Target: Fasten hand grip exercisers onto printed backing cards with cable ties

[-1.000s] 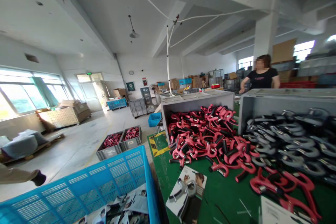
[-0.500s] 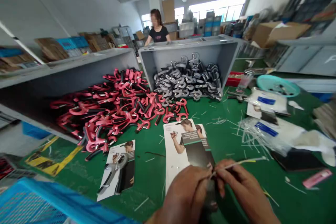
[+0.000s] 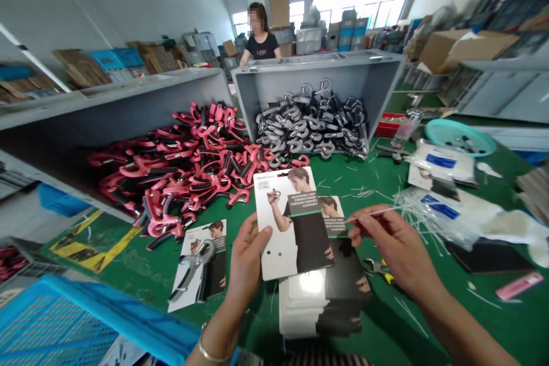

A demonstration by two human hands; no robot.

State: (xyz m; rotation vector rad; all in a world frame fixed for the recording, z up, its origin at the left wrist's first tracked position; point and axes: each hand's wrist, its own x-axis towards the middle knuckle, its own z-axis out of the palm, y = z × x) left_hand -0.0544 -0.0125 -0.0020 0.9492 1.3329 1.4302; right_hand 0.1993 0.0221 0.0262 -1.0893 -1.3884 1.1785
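Observation:
My left hand [image 3: 247, 257] grips the left edge of a printed backing card [image 3: 295, 234], thumb on its face. The card is tilted up and has small punched holes. Beneath it lies a stack of similar cards [image 3: 300, 311] on the green table. To the right, my right hand [image 3: 390, 240] pinches a thin white cable tie [image 3: 377, 210]. Pliers with yellow on the handle [image 3: 380, 269] lie partly under that hand. Left of my left hand, a grey hand grip exerciser [image 3: 197, 266] rests on another card [image 3: 183, 286].
Red-and-black hand grips [image 3: 201, 160] spill from a grey crate [image 3: 55, 131]; grey ones [image 3: 309, 126] fill a second crate [image 3: 381, 91]. Loose ties [image 3: 422, 223], a turquoise dish [image 3: 433, 131] and a pink-handled item [image 3: 518, 285] lie right. A blue basket [image 3: 86, 320] stands front left. A person [image 3: 262, 46] stands behind.
My hands were together low over the cards and are now apart. The left has moved to the card's edge and raised it; the right has moved up and right with the tie.

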